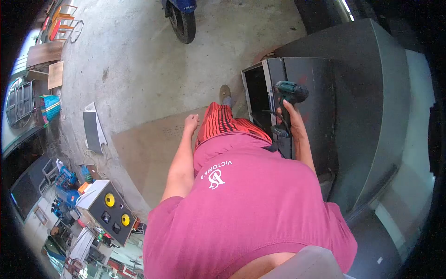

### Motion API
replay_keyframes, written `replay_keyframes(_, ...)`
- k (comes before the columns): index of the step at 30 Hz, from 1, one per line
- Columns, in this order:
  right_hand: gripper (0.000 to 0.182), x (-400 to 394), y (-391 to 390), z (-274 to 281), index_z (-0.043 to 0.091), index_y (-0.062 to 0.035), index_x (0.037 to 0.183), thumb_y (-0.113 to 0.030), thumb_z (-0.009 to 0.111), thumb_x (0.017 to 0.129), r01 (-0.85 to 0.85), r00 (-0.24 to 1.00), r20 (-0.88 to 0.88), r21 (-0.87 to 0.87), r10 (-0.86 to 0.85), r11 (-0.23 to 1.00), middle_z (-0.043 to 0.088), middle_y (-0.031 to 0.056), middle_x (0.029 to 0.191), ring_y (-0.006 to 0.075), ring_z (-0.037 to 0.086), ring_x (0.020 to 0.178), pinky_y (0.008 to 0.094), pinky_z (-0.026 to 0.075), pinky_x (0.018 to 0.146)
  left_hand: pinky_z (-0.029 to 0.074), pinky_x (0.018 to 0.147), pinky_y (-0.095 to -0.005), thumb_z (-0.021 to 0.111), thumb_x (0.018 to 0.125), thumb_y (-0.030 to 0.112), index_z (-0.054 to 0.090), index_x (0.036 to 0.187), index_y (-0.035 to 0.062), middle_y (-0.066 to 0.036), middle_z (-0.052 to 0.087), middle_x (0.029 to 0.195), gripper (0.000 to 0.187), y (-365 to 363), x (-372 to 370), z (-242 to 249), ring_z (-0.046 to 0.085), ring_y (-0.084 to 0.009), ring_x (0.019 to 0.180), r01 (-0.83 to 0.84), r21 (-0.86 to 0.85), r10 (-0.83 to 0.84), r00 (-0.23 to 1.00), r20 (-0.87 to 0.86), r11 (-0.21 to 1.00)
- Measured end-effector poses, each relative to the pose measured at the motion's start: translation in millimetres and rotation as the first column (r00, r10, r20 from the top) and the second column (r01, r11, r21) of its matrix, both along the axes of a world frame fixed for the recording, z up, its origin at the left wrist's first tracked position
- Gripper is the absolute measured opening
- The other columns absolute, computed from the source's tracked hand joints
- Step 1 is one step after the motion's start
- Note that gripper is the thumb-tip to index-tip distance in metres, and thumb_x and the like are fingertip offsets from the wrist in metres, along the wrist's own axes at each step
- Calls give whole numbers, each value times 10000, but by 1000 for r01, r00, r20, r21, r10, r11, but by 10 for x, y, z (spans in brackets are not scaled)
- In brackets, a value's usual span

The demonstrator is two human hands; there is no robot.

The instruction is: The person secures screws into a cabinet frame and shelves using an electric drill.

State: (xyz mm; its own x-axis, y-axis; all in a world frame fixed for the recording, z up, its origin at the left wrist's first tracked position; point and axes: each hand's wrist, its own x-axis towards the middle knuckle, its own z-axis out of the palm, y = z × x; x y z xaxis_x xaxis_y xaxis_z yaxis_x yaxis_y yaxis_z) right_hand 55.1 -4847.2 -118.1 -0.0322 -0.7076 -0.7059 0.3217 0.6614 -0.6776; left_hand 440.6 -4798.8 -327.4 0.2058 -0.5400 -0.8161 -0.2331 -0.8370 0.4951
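Note:
My right hand [289, 113] is wrapped round the handle of a dark green and black cordless drill [291, 91]. The drill's battery end [279, 131] shows below my fingers. It overlaps a dark grey cabinet-like box [309, 88] with an open front, lying at my right side. Beside my left thigh, in striped red and black trousers [220, 122], hangs my left hand [191, 123]. Its fingers are curled closed, and the inside of the fist is hidden.
A larger dark panel structure [371, 83] stands to the right. A motorbike's front wheel [182, 23] is ahead. Brown sheeting [151, 149] covers the floor at left, near panels [94, 130], a speaker box [109, 209] and a blue machine [67, 190]. Chairs [62, 23] stand far left.

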Motion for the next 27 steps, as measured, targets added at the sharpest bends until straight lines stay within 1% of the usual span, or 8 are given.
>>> replay_keyframes(3, 319, 31, -9, -31, 529, -92, 1001, -340, 593, 810, 7, 999, -45, 53, -4, 999, 551, 4, 641, 129, 513, 464, 260, 417, 433, 432, 489, -266, 518, 856, 281, 582, 936, 12, -59, 600, 744, 288, -134, 107, -195, 545, -127, 564, 34, -15, -34, 999, 14, 999)
replay_keyframes(5, 300, 50, -31, -19, 536, -85, 943, -343, 600, 805, 42, 998, -57, 136, -34, 990, 547, 4, 628, 129, 510, 459, 260, 413, 432, 466, 565, -283, 483, 871, 337, 539, 1081, 40, -79, 611, 919, 369, -304, 120, -274, 586, -164, 684, 89, 62, -89, 996, -13, 994)
replay_keyframes(8, 284, 59, -53, -44, 533, -81, 869, -346, 610, 797, 11, 994, -113, 135, 4, 991, 540, 3, 611, 129, 509, 461, 261, 410, 436, 464, 563, -284, 484, 871, 340, 537, 1091, 41, -73, 610, 907, 375, -557, 85, -310, 575, -162, 663, 21, 25, -19, 998, -61, 999)
replay_keyframes(12, 278, 117, 18, -143, 527, -88, 803, -349, 624, 787, 26, 996, -91, 109, -16, 994, 533, 4, 601, 125, 499, 467, 266, 403, 447, 468, 589, -290, 483, 874, 335, 531, 1102, 41, -80, 606, 927, 376, -745, 41, -319, 577, -165, 690, 105, 3, -105, 994, -40, 994)
replay_keyframes(17, 276, 197, 64, -11, 533, -91, 818, -354, 613, 796, 47, 994, -99, 105, -37, 993, 534, 1, 602, 117, 502, 477, 262, 406, 448, 466, 629, -290, 476, 876, 345, 502, 1143, 42, -98, 602, 976, 404, -739, 36, -527, 577, -169, 717, 206, 38, -201, 973, -112, 978)
replay_keyframes(21, 302, 93, -166, -122, 558, -94, 906, -371, 610, 797, 94, 988, -133, 77, -83, 993, 554, 1, 633, 117, 516, 494, 256, 421, 461, 460, 594, -284, 474, 878, 344, 494, 1144, 45, -96, 601, 979, 401, -685, 41, -566, 568, -159, 688, 198, 13, -196, 975, -105, 980)
replay_keyframes(23, 333, -21, -352, -245, 570, -105, 983, -378, 612, 797, 118, 991, -67, 52, -114, 992, 573, -2, 666, 118, 525, 517, 259, 425, 470, 469, 520, -296, 514, 856, 267, 597, 927, -9, -94, 612, 751, 297, -618, 14, -511, 585, -164, 597, 64, -45, -65, 997, -43, 997)
replay_keyframes(27, 319, -134, -582, -292, 559, -101, 996, -354, 610, 807, 114, 991, -70, 8, -113, 993, 574, 9, 666, 124, 524, 525, 257, 415, 474, 478, 537, -288, 512, 858, 270, 595, 947, -9, -89, 609, 764, 304, -506, 31, -469, 581, -159, 604, 24, -60, -25, 999, -20, 998)
